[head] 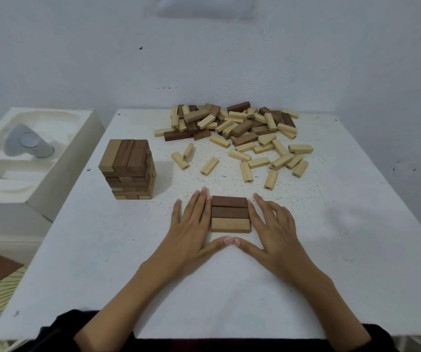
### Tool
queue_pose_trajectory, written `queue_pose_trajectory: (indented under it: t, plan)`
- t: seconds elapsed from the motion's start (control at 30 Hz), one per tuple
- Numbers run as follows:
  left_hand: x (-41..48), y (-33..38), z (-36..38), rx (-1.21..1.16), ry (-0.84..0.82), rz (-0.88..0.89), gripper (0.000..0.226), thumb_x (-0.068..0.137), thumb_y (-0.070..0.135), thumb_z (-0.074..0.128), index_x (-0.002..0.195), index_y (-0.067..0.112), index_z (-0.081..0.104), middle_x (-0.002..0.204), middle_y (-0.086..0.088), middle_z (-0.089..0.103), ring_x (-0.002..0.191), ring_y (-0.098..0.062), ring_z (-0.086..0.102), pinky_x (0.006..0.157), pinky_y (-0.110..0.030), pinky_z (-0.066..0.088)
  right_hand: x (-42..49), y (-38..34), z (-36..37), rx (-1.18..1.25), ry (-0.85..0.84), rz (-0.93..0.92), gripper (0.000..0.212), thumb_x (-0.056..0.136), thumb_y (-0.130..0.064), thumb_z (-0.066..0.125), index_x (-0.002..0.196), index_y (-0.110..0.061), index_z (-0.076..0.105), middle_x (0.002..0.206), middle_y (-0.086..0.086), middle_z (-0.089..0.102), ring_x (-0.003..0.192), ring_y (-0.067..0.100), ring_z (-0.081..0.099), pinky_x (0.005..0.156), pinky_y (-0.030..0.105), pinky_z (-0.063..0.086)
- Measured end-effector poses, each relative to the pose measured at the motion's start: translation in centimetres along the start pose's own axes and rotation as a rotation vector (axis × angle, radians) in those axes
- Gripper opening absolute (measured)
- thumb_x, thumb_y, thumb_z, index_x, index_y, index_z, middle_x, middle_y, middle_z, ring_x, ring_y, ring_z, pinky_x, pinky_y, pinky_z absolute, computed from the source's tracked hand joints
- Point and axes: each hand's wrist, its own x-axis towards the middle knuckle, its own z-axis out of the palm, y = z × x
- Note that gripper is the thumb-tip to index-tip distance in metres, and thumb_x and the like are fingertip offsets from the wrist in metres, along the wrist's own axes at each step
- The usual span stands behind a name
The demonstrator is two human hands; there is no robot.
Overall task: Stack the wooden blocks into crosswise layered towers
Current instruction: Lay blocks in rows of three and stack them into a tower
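So the new layer (231, 214) is three blocks side by side, two dark and one pale. It lies flat on the surface (356, 250), midway along and toward the near edge. Both hands are flat and spread, holding nothing. The left hand (191, 224) has its fingers along the layer's left ends and the right hand (273, 224) along its right ends, with the thumb tips meeting just on the near side. Looks like squaring-up to me.

What could go wrong from here, imo:

- Push harder from one side and the whole row slides or skews. A crooked base means every crosswise layer on top leans with it.
- Lift the hands carelessly and a fingertip drags an end block out of line.
- The tower (128, 168) toward the left edge looks a bit twisted near the top. It's not far from the left forearm, so a wide reach could clip it.
- The pile (234, 128) along the far edge mixes chunky brown blocks with slimmer pale numbered ones. Grab mismatched sizes for one layer and it won't sit level.
- Strays (209, 165) lie between pile and layer, so a hand coming back low could flick one into the base.
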Motion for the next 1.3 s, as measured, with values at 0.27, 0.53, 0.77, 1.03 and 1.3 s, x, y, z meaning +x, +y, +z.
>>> queue_pose_trajectory:
  t: [0.27,0.53,0.77,1.03,1.3]
  plan:
    - [1.0,-1.9,-1.0,-0.324,0.026,0.016,0.112,0.060,0.087,0.030,0.150,0.030,-0.004,0.157,0.011,-0.008,0.142,-0.004,-0.011,0.114,-0.027,-0.010,1.6,1.4,-2.3,0.239,-0.113,0.053,0.106,0.054,-0.084,0.048,0.144,-0.041,0.013,0.147,-0.015,0.019,0.129,-0.001,0.008,0.101,0.021,0.005]
    - [1.9,-3.0,-1.5,-0.491,0.106,0.106,0.086,0.059,0.072,0.060,0.136,0.046,0.031,0.138,0.024,0.032,0.130,0.005,0.019,0.107,-0.024,0.013,3.2,2.4,-2.5,0.351,-0.112,-0.038,0.086,0.057,-0.072,0.065,0.129,-0.052,0.023,0.131,-0.026,0.031,0.123,-0.003,0.018,0.106,0.026,0.010]
    - [2.3,-2.9,-1.3,-0.506,0.161,0.146,0.073,0.062,0.065,0.065,0.128,0.038,0.049,0.123,0.024,0.048,0.119,0.007,0.035,0.106,-0.035,0.028,3.0,2.2,-1.5,0.398,-0.009,-0.095,0.071,0.060,-0.071,0.054,0.124,-0.046,0.039,0.121,-0.027,0.041,0.120,0.005,0.035,0.101,0.029,0.021]
    - [1.9,-3.1,-1.9,-0.519,0.156,0.156,0.068,0.056,0.060,0.073,0.118,0.041,0.053,0.116,0.029,0.048,0.115,0.006,0.039,0.102,-0.034,0.035,2.8,2.1,-1.7,0.424,-0.015,-0.130,0.070,0.060,-0.068,0.060,0.124,-0.045,0.044,0.120,-0.022,0.049,0.116,0.003,0.038,0.103,0.033,0.027]
    - [1.2,-3.2,-3.3,-0.494,0.246,0.248,0.067,0.058,0.057,0.073,0.118,0.031,0.056,0.117,0.019,0.054,0.114,-0.004,0.046,0.098,-0.037,0.039,2.8,1.2,-3.0,0.449,0.039,-0.190,0.068,0.062,-0.063,0.064,0.124,-0.046,0.043,0.120,-0.027,0.046,0.116,-0.003,0.036,0.097,0.024,0.028]
